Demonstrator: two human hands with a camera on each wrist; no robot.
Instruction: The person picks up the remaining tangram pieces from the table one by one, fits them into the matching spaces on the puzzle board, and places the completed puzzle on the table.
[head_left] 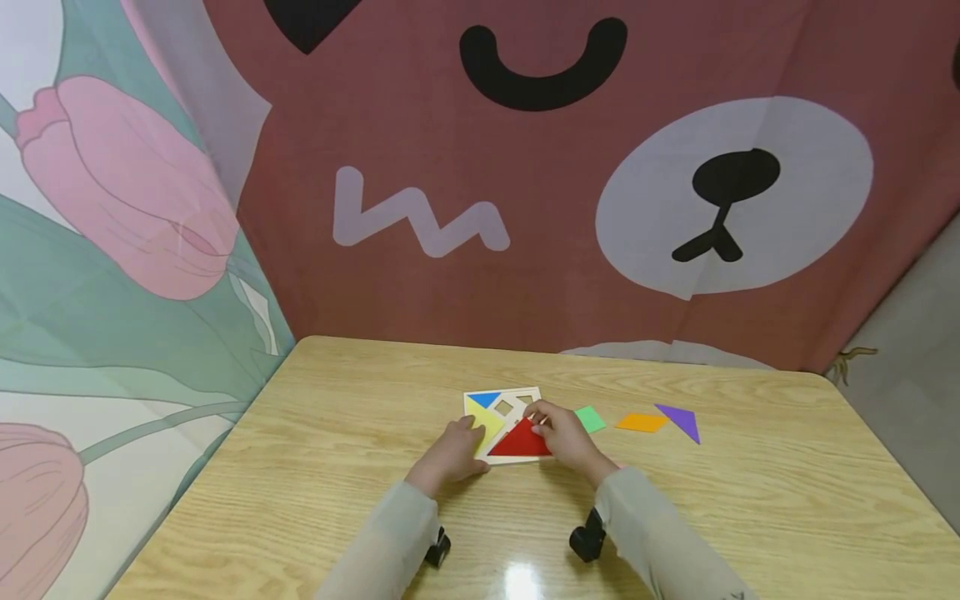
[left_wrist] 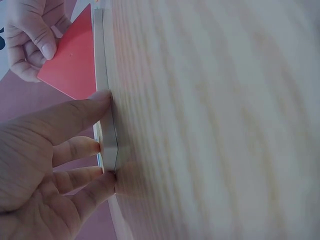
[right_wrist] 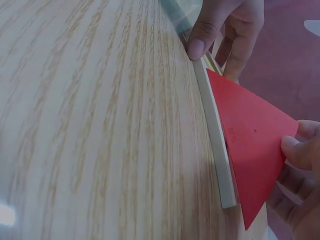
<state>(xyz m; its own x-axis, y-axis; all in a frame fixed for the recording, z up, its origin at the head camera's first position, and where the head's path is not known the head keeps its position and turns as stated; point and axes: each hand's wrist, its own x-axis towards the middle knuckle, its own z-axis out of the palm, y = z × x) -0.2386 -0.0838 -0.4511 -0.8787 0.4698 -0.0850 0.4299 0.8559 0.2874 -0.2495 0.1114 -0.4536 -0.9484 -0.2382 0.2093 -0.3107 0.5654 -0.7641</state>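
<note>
On the pale wooden table (head_left: pixel 300 467), before a hanging cloth (head_left: pixel 420 292) printed with a brown cartoon face, lies a white puzzle board (head_left: pixel 517 459); the left hand (head_left: pixel 452 450) grips the board at its near left corner, thumb against the near edge and fingertips along the left side; the right hand (head_left: pixel 564 433) pinches a red triangle (head_left: pixel 519 439) by its corner between thumb and fingers; the red triangle stands tilted over the near part of the board, its long edge running beside the board's near edge, though whether the two touch all along I cannot tell; a yellow triangle (head_left: pixel 486 421) lies in the board's left part, a blue triangle (head_left: pixel 483 399) at its far left corner; to the right of the board, on the table, lie a green square (head_left: pixel 590 419), then an orange parallelogram (head_left: pixel 641 422), with a purple triangle (head_left: pixel 684 421) just beside it.
</note>
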